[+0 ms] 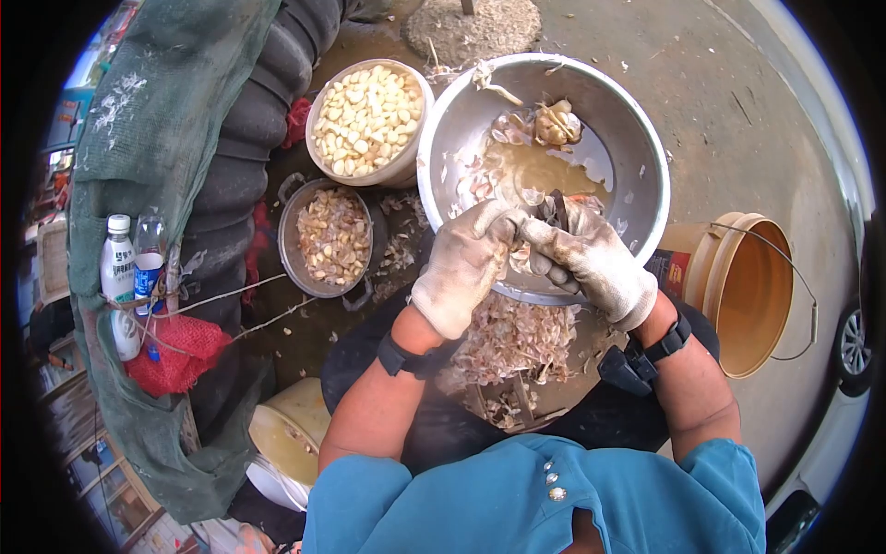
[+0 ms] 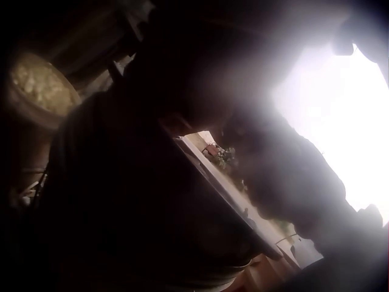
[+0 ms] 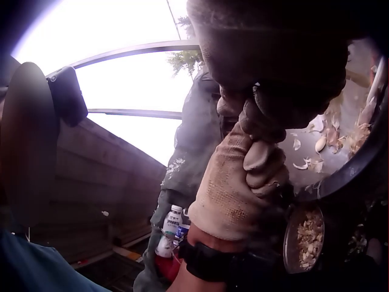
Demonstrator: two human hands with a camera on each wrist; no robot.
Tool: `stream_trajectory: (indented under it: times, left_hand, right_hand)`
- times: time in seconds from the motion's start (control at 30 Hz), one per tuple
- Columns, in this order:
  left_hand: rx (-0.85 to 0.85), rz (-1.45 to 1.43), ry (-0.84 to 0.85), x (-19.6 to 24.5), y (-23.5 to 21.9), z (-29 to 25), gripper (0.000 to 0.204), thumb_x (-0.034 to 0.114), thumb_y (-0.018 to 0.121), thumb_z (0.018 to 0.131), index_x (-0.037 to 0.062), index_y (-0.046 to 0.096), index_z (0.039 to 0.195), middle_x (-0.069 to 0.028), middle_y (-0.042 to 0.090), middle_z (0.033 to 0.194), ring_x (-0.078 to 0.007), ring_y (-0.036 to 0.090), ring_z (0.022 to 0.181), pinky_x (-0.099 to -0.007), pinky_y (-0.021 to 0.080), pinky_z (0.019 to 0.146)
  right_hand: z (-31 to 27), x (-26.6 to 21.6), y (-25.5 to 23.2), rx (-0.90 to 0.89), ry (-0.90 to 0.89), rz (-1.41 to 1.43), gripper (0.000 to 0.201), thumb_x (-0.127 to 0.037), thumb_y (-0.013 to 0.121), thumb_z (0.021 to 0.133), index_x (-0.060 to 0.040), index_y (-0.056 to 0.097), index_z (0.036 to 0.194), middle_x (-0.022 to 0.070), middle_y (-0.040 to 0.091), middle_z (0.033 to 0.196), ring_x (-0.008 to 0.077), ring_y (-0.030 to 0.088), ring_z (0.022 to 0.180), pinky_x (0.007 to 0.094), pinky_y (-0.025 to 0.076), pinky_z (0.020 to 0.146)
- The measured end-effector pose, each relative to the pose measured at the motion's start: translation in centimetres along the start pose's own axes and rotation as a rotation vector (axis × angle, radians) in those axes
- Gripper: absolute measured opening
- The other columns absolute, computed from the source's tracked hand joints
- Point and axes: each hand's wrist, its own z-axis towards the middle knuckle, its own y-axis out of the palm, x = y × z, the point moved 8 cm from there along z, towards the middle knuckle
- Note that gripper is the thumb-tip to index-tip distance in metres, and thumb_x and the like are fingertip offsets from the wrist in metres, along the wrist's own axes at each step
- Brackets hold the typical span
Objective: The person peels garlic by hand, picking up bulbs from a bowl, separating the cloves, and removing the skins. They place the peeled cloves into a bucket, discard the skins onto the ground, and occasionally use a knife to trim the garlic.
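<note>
Both hands wear soiled pale work gloves and meet over the near rim of a wide metal basin [image 1: 653, 175]. My left hand [image 1: 464, 268] pinches a piece of garlic [image 1: 520, 258], mostly hidden by the fingers. The fingers of my right hand [image 1: 598, 266] curl against it from the other side. Out of the right hand's grip pokes a small dark tool [image 1: 556, 209]; its full shape is hidden. Inside the basin lie a whole garlic bulb [image 1: 557, 124], loose skins and murky water. The left glove [image 3: 226, 188] shows in the right wrist view; the left wrist view is very dark.
Left of the basin stand a bucket of peeled cloves [image 1: 365, 120] and a smaller pot of unpeeled-looking cloves [image 1: 330, 235]. A tan bucket [image 1: 755, 294] lies tipped at right. Garlic skins [image 1: 512, 343] heap below the hands. Bottles [image 1: 118, 258] hang by green netting [image 1: 171, 120].
</note>
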Motion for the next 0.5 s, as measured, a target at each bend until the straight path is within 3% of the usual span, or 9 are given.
stream_trajectory:
  times: [0.13, 0.2, 0.23, 0.27, 0.33, 0.37, 0.43, 0.5]
  left_hand:
    - [0.03, 0.184, 0.078, 0.2, 0.2, -0.1, 0.034, 0.038, 0.049, 0.102, 0.0053, 0.059, 0.104, -0.002, 0.058, 0.075, -0.0096, 0.054, 0.063, -0.0261, 0.042, 0.055]
    - [0.236, 0.648, 0.217, 0.8, 0.3, -0.5, 0.025, 0.031, 0.051, 0.101, 0.0073, 0.058, 0.099, -0.008, 0.059, 0.076, -0.02, 0.059, 0.063, -0.0316, 0.046, 0.057]
    - [0.197, 0.617, 0.19, 0.6, 0.5, -0.5, 0.017, 0.026, 0.053, 0.099, 0.0088, 0.057, 0.097, -0.0119, 0.061, 0.079, -0.0282, 0.06, 0.065, -0.0342, 0.048, 0.059]
    - [0.201, 0.615, 0.19, 0.5, 0.2, -0.4, 0.017, 0.026, 0.053, 0.099, 0.0088, 0.057, 0.097, -0.0119, 0.061, 0.079, -0.0282, 0.06, 0.065, -0.0342, 0.048, 0.059]
    - [0.171, 0.841, 0.748, 4.3, 1.6, -1.8, 0.022, 0.028, 0.052, 0.1, 0.0065, 0.058, 0.098, -0.0067, 0.061, 0.081, -0.0191, 0.058, 0.063, -0.028, 0.045, 0.057]
    - [0.171, 0.841, 0.747, 4.7, 1.6, -2.3, 0.022, 0.028, 0.052, 0.1, 0.0065, 0.058, 0.098, -0.0067, 0.061, 0.081, -0.0191, 0.058, 0.063, -0.028, 0.045, 0.057]
    - [-0.074, -0.412, -0.055, 2.2, 1.3, -1.3, 0.03, 0.033, 0.053, 0.1, 0.0034, 0.058, 0.098, -0.0009, 0.06, 0.084, -0.0084, 0.052, 0.065, -0.0213, 0.041, 0.056]
    - [-0.078, -0.385, -0.015, 2.4, 0.5, -1.3, 0.035, 0.037, 0.054, 0.1, 0.0022, 0.058, 0.098, 0.0006, 0.06, 0.086, -0.0054, 0.05, 0.068, -0.0192, 0.039, 0.057]
  right_hand:
    - [0.3, 0.5, -0.4, 0.021, 0.011, 0.013, 0.022, -0.032, 0.065, 0.095, -0.0109, 0.057, 0.095, -0.0073, 0.049, 0.066, 0.0003, 0.039, 0.052, 0.0184, 0.029, 0.045]
    - [0.5, 0.8, -0.5, 0.073, -0.002, -0.042, 0.022, -0.032, 0.064, 0.095, -0.0111, 0.057, 0.094, -0.0072, 0.049, 0.066, 0.0004, 0.039, 0.052, 0.0185, 0.029, 0.045]
    - [0.4, 0.9, -0.9, 0.126, -0.015, -0.097, 0.022, -0.033, 0.063, 0.095, -0.0113, 0.057, 0.094, -0.007, 0.049, 0.066, 0.0005, 0.039, 0.053, 0.0185, 0.029, 0.045]
    - [0.3, 0.8, -0.8, 0.124, -0.014, -0.101, 0.022, -0.033, 0.063, 0.095, -0.0113, 0.057, 0.094, -0.007, 0.049, 0.066, 0.0005, 0.039, 0.053, 0.0185, 0.029, 0.045]
    - [0.1, 0.6, -0.6, 0.065, -0.009, 0.072, 0.023, -0.034, 0.059, 0.098, -0.0114, 0.057, 0.094, -0.0064, 0.05, 0.067, 0.0009, 0.038, 0.052, 0.0185, 0.028, 0.045]
    - [0.6, 1.1, -0.3, -0.041, -0.072, 0.197, 0.03, -0.04, 0.055, 0.1, -0.0102, 0.057, 0.096, -0.0061, 0.045, 0.066, 0.0022, 0.031, 0.049, 0.0194, 0.023, 0.043]
    - [0.9, 1.7, -0.4, -0.064, -0.063, 0.287, 0.032, -0.041, 0.054, 0.1, -0.0095, 0.057, 0.097, -0.0059, 0.044, 0.065, 0.0027, 0.03, 0.049, 0.0195, 0.022, 0.043]
    - [0.6, 1.3, -0.3, -0.088, -0.071, 0.393, 0.034, -0.04, 0.053, 0.101, -0.0071, 0.058, 0.102, -0.0047, 0.045, 0.067, 0.0035, 0.031, 0.05, 0.0194, 0.023, 0.044]
